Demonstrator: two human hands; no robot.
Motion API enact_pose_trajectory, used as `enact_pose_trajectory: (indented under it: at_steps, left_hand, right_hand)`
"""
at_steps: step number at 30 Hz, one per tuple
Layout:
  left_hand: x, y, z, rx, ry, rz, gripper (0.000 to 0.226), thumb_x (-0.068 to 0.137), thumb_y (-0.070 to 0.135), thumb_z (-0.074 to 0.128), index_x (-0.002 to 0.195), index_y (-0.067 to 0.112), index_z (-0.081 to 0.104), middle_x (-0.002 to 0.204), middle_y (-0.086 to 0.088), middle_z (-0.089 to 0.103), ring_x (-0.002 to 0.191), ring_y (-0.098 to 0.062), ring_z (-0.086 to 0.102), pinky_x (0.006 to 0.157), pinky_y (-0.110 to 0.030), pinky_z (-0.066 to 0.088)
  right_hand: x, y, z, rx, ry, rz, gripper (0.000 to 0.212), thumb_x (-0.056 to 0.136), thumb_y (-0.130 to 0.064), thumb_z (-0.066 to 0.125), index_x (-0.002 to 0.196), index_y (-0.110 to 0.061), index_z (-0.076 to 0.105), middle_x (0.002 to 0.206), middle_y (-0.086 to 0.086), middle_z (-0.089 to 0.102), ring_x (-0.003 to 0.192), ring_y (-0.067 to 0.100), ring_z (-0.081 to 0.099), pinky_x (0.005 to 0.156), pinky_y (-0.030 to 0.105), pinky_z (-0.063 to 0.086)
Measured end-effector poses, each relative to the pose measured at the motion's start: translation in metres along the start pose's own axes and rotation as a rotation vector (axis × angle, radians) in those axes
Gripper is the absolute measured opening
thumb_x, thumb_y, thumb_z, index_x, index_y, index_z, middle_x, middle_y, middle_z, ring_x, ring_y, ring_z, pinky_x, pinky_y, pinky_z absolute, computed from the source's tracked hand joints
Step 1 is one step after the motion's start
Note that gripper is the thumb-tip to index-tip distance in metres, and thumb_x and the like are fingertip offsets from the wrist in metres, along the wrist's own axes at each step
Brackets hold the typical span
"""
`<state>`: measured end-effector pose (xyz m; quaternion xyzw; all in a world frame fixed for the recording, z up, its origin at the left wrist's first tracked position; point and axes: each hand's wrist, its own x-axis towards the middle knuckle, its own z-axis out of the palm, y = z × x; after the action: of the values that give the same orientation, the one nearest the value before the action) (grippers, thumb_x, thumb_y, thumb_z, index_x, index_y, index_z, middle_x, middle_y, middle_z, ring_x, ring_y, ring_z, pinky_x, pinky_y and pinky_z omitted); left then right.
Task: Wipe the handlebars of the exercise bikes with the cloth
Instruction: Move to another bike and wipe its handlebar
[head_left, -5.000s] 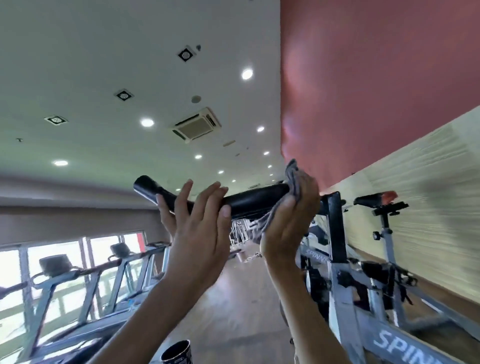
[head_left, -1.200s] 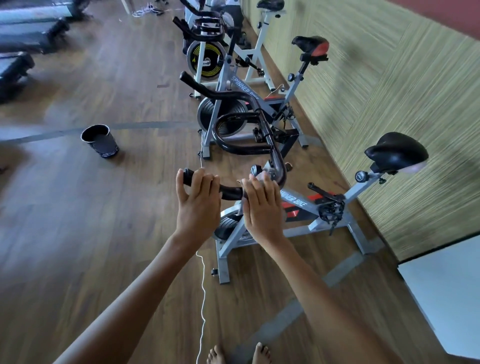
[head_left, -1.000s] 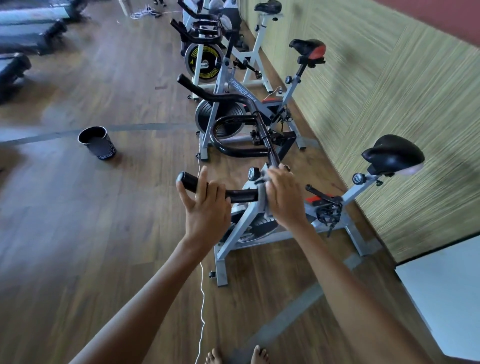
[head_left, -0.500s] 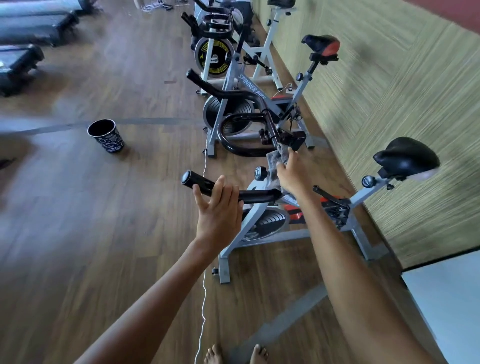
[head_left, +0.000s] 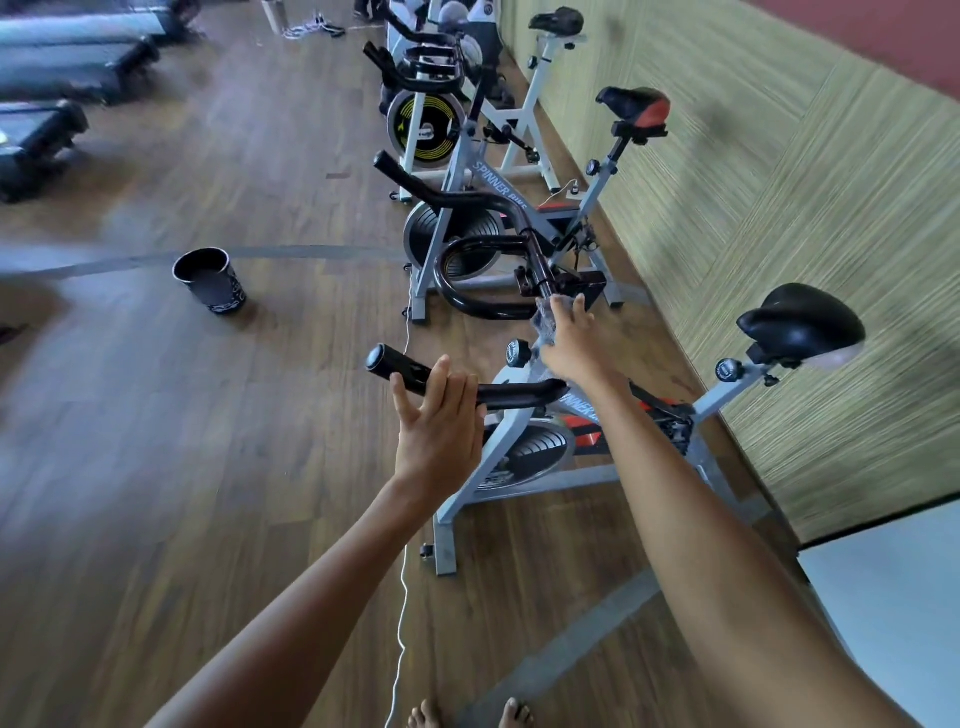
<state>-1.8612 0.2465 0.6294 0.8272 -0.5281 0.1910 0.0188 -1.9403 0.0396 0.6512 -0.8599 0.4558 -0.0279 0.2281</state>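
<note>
Handlebar (head_left: 511, 396): black tubing on the nearest bike (head_left: 464, 501). Its near grip points away from the wall, and its far part bends into a loop.

Cloth (head_left: 544, 323): grey and bunched, on the handlebar's far part at the start of the loop. Most of it is hidden under the right hand (head_left: 574, 345).

Right hand: lies on the cloth with its fingers pointing forward. The thumb and palm side are hidden, so I cannot tell whether it clamps the cloth or only presses it.

Left hand (head_left: 439, 423): on the near grip, fingers apart and almost straight against the tube, thumb spread to the side.

Writing: below the handlebar the grey frame reads "NNER", and the right forearm covers the rest. Beyond the handlebar the second bike (head_left: 451, 205) carries "SPINNER BIKE" with the last letters partly covered. The third bike (head_left: 423, 124), further beyond, has a yellow-marked flywheel whose label is too small to read.

A black bucket (head_left: 210, 280) with an illegible white print stands on the floor well to the left of the handlebar. A white cord (head_left: 401, 597) runs along the floor below the handlebar. Bare toes (head_left: 467, 718) are cut off by the bottom edge. The treadmills (head_left: 44, 83), far left of the handlebar, are blurred and cropped.
</note>
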Motion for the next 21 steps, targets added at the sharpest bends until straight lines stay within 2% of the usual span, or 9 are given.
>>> enact_pose_trajectory:
  at_steps: [2,4,6,8,11,13,15,17,21]
  left_hand:
    - [-0.001,-0.001,-0.003,-0.005,-0.022,0.007,0.033,0.096,0.03,0.031,0.111,0.014,0.055,0.114,-0.001,0.055,0.131,-0.024,0.037,0.112,-0.061,-0.01]
    - [-0.003,-0.002,-0.006,0.004,-0.053,0.015,0.037,0.093,0.031,0.032,0.118,0.013,0.054,0.119,-0.002,0.054,0.132,-0.025,0.036,0.112,-0.062,-0.009]
    - [-0.005,-0.003,-0.011,0.004,-0.074,0.024,0.046,0.092,0.034,0.031,0.126,0.011,0.053,0.126,-0.002,0.053,0.135,-0.024,0.034,0.112,-0.062,-0.006]
    - [-0.01,-0.009,-0.014,-0.07,-0.049,0.063,0.053,0.093,0.039,0.031,0.13,0.009,0.053,0.135,-0.003,0.052,0.139,-0.022,0.03,0.113,-0.06,-0.007]
    - [-0.03,-0.024,-0.016,-0.27,-0.016,0.172,0.047,0.095,0.04,0.04,0.13,0.014,0.056,0.145,-0.003,0.047,0.145,-0.02,0.025,0.12,-0.053,0.001]
    - [-0.053,-0.035,-0.019,-0.46,-0.074,0.15,0.038,0.097,0.038,0.045,0.126,0.018,0.06,0.142,-0.003,0.051,0.14,-0.022,0.037,0.115,-0.049,0.027]
    - [-0.077,-0.047,-0.023,-0.597,-0.229,0.013,0.032,0.098,0.036,0.047,0.123,0.021,0.061,0.129,-0.001,0.061,0.116,-0.025,0.058,0.095,-0.04,0.048]
    - [-0.1,-0.061,-0.023,-0.637,-0.342,-0.145,0.029,0.098,0.038,0.046,0.118,0.024,0.061,0.12,0.002,0.065,0.098,-0.027,0.064,0.081,-0.037,0.051]
    - [-0.136,-0.091,-0.016,-0.617,-0.448,-0.353,0.031,0.097,0.043,0.045,0.109,0.021,0.063,0.112,0.0,0.066,0.1,-0.03,0.063,0.079,-0.037,0.048]
  right_hand:
    - [-0.001,0.001,0.002,0.043,0.032,-0.003,0.069,0.096,-0.013,0.051,0.154,-0.02,0.013,0.162,0.015,-0.002,0.142,0.039,0.025,0.107,0.048,0.039]
    - [-0.016,0.002,0.007,0.077,0.107,-0.009,0.062,0.096,-0.014,0.05,0.152,-0.017,0.023,0.159,0.017,0.014,0.122,0.036,0.051,0.093,0.043,0.051]
    - [-0.039,0.004,0.016,0.182,0.219,-0.025,0.05,0.096,-0.014,0.049,0.144,-0.011,0.038,0.145,0.019,0.038,0.101,0.03,0.062,0.079,0.038,0.057]
    - [-0.067,0.005,0.022,0.294,0.289,-0.016,0.038,0.094,-0.016,0.052,0.131,-0.007,0.049,0.12,0.016,0.057,0.084,0.023,0.064,0.063,0.027,0.053]
    - [-0.108,0.005,0.02,0.444,0.258,0.032,0.022,0.089,-0.014,0.06,0.111,-0.009,0.055,0.092,0.004,0.063,0.072,0.014,0.062,0.053,0.013,0.042]
    - [-0.134,0.003,0.019,0.496,0.243,0.044,0.021,0.086,-0.017,0.066,0.105,-0.01,0.058,0.089,0.003,0.065,0.077,0.017,0.064,0.059,0.019,0.046]
    - [-0.157,-0.001,0.021,0.489,0.215,0.03,0.022,0.086,-0.02,0.068,0.104,-0.011,0.06,0.089,0.003,0.066,0.08,0.018,0.062,0.064,0.021,0.045]
    - [-0.174,-0.009,0.032,0.468,0.104,0.009,0.022,0.088,-0.022,0.066,0.108,-0.018,0.059,0.09,-0.003,0.062,0.073,0.007,0.057,0.06,0.012,0.041]
    - [-0.186,-0.033,0.06,0.373,-0.115,-0.064,0.031,0.091,-0.024,0.063,0.122,-0.021,0.059,0.094,-0.01,0.061,0.065,-0.007,0.05,0.053,0.01,0.037]
